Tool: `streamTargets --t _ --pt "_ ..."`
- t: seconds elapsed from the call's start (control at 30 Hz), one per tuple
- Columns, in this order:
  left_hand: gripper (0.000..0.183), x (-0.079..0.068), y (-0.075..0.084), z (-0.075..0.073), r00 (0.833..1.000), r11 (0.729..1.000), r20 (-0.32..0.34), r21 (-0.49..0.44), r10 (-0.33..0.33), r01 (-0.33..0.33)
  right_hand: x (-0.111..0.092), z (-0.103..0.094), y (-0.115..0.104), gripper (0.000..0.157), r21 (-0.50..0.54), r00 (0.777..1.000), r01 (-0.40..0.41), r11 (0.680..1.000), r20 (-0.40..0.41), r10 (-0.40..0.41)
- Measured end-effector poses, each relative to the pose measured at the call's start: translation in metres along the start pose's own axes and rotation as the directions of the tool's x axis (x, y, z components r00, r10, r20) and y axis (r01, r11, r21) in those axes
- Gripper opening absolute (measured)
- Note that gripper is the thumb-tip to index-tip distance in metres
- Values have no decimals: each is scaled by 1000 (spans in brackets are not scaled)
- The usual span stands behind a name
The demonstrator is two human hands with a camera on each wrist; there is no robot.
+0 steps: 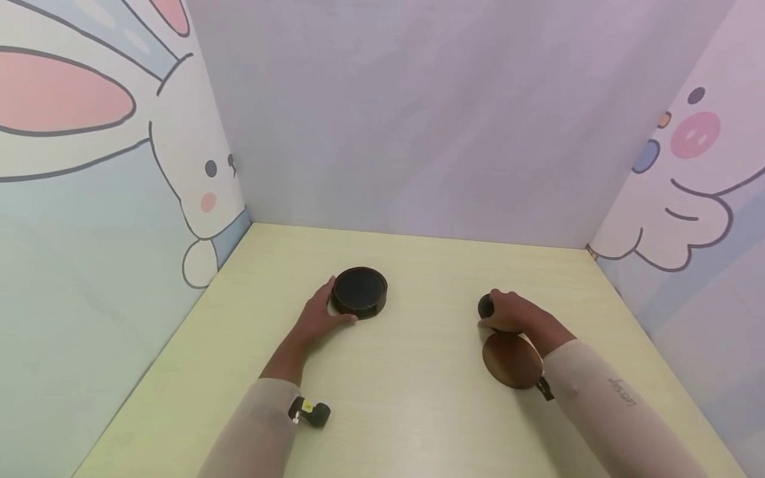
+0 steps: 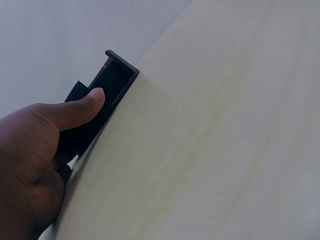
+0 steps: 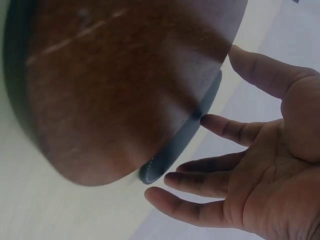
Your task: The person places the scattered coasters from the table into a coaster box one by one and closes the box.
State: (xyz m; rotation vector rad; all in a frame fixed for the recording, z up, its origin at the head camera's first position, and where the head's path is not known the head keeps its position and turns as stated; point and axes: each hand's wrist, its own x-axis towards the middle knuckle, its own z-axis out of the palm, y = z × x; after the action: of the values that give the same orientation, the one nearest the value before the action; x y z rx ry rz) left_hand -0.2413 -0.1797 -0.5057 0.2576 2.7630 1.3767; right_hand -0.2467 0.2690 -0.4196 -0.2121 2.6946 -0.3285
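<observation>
My left hand (image 1: pixel 317 315) grips the near left side of a round black coaster holder (image 1: pixel 360 292) standing on the table. In the left wrist view its thumb presses the side wall of the holder (image 2: pixel 95 120), beside a cut-out. At the right, my right hand (image 1: pixel 510 312) reaches over a dark round coaster (image 1: pixel 487 307). The right wrist view shows that hand's fingers (image 3: pixel 200 184) spread and nearly straight, the index tip at the dark coaster's edge (image 3: pixel 175 147). A brown round coaster (image 1: pixel 512 360) lies nearer the wrist and fills much of the right wrist view.
The pale yellow table (image 1: pixel 418 411) runs back to a plain lilac wall (image 1: pixel 394 119). Cartoon-printed panels, a rabbit on the left wall (image 1: pixel 119 219) and another animal on the right wall (image 1: pixel 687 186), border the sides. Small black mounts (image 1: pixel 313 413) sit at both wrists.
</observation>
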Motion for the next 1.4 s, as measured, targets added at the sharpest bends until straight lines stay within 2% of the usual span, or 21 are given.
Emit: streamTargets --t 0.13,0.33,0.7,1.03,1.4 --pt "120 -1 1 0 1000 1000 2 0 -2 2 1 1 4 80 0 1000 24 1000 3 -24" --pt "120 -1 1 -1 1000 1000 4 12 7 -7 1 1 9 80 -13 1000 18 1000 -12 -18" --pt "120 1 1 0 1000 1000 7 5 -6 6 0 2 18 74 53 998 57 997 -30 -56" --pt "120 0 1 0 1000 1000 4 -1 -5 5 0 3 24 75 -17 988 118 993 -94 -119" --pt "120 0 2 2 1000 1000 1 12 -10 10 5 1 31 61 12 975 154 988 -163 -150"
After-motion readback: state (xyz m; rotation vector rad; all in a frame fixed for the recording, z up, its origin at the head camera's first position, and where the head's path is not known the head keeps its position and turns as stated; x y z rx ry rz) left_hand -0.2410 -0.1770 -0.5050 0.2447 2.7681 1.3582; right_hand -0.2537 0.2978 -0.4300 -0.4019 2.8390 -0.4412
